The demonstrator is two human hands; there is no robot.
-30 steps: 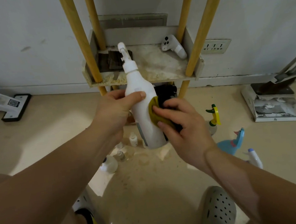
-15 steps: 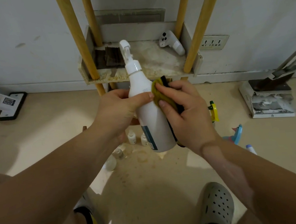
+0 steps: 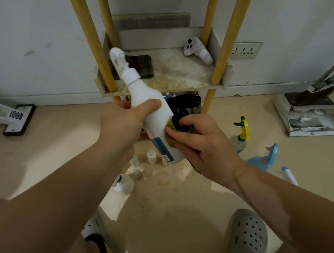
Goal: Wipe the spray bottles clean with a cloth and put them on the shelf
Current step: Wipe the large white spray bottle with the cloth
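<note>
My left hand [image 3: 124, 123] grips a tall white spray bottle [image 3: 150, 109] around its upper body, and the bottle tilts with its nozzle to the upper left. A blue label shows on its lower part. My right hand [image 3: 201, 143] holds a yellow and black cloth [image 3: 177, 128] against the bottle's right side. Behind them stands the shelf [image 3: 179, 77], a stained tray on yellow poles. More spray bottles are on the floor to the right: a clear one with a yellow and green head [image 3: 240, 135], a blue one [image 3: 265, 158] and a white one [image 3: 289, 176].
A white controller [image 3: 197, 51] and a dark pad [image 3: 140, 66] lie on the shelf. Several small bottles [image 3: 151, 156] and a round bottle [image 3: 124, 184] stand on the floor below my hands. A dustpan set [image 3: 313, 111] sits at right, a white device base [image 3: 17, 119] at left.
The bottle has tilted further to the left and turned so the blue label faces me. My right hand with the cloth has slid down from the bottle's shoulder to its middle.
</note>
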